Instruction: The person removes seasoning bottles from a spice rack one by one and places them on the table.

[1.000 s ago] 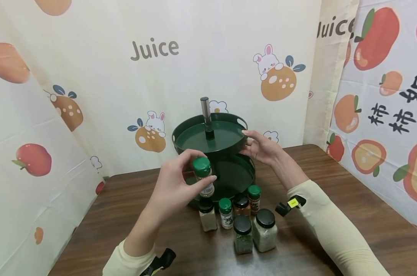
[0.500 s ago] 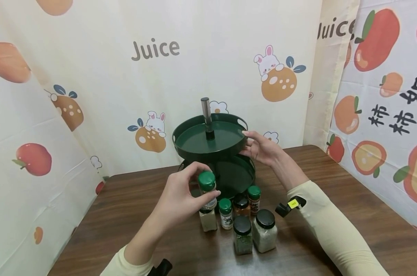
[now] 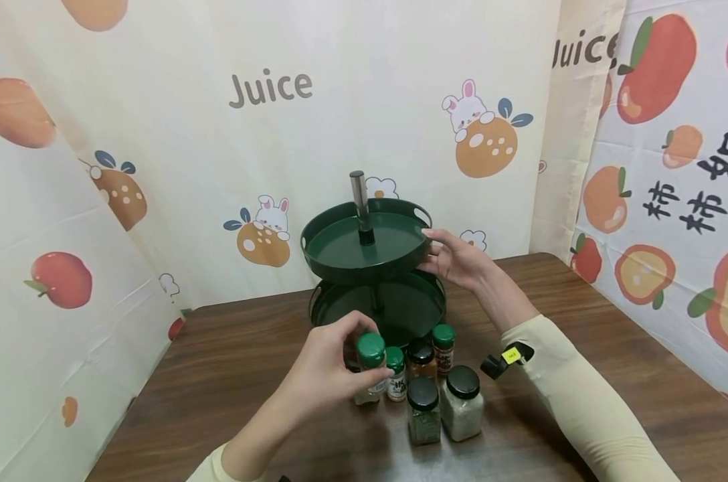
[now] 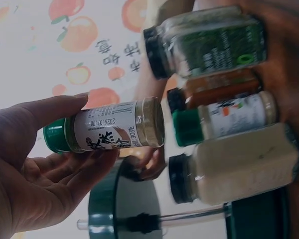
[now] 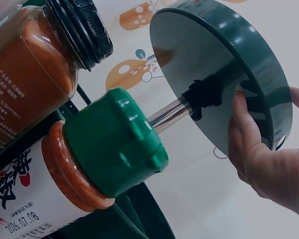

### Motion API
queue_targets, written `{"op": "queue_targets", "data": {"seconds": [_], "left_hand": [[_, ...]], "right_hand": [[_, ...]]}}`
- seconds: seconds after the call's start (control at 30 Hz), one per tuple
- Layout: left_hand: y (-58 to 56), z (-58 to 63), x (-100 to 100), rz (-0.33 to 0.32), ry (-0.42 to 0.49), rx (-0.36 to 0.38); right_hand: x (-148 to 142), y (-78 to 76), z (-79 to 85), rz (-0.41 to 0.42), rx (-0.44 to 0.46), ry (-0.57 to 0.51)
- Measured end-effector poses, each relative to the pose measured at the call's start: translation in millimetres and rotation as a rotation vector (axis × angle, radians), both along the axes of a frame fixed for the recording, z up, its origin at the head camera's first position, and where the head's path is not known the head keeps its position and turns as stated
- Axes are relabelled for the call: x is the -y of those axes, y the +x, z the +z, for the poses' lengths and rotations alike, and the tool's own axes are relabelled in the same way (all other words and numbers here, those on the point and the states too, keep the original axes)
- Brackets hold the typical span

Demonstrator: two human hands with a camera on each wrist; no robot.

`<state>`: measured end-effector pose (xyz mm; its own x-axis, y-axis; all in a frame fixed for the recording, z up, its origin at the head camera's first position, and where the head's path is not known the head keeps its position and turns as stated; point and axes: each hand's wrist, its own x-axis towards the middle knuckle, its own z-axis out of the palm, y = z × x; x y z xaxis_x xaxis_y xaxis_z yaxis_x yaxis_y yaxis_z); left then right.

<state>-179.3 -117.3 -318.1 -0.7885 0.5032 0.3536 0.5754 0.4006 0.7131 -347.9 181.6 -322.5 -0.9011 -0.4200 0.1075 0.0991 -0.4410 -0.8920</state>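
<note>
My left hand (image 3: 328, 365) pinches a green-capped spice jar (image 4: 109, 127) with a white label between thumb and fingers. In the head view it is upright, just left of another green-capped jar (image 3: 395, 375). A square jar of pale powder (image 4: 244, 164), seen in the left wrist view, is mostly hidden behind my left hand in the head view. My right hand (image 3: 457, 258) grips the right rim of the upper tray (image 3: 334, 248) of a dark green two-tier stand, thumb on the rim, fingers underneath. The lower tray (image 3: 412, 301) lies below.
Before the stand are a black-lidded orange-brown jar (image 3: 421, 365) and a green-capped red jar (image 3: 443, 348). Nearer me stand black-lidded jars of green herbs (image 3: 424, 415) and pale grains (image 3: 463, 405). A metal post (image 3: 359, 197) rises from the upper tray. The wooden table (image 3: 219, 375) meets printed curtains.
My left hand has lowered the green-capped spice jar, moving slightly right and toward me, to beside the other jars. My right hand has stayed on the upper tray's rim.
</note>
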Motion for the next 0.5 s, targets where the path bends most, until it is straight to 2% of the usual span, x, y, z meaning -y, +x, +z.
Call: {"op": "queue_targets", "data": {"seconds": [0.5], "left_hand": [[3.1, -32.7, -3.3, -0.087, -0.102, 0.052]], "right_hand": [[0.1, -1.9, -0.7, 0.012, 0.000, -0.023]]}}
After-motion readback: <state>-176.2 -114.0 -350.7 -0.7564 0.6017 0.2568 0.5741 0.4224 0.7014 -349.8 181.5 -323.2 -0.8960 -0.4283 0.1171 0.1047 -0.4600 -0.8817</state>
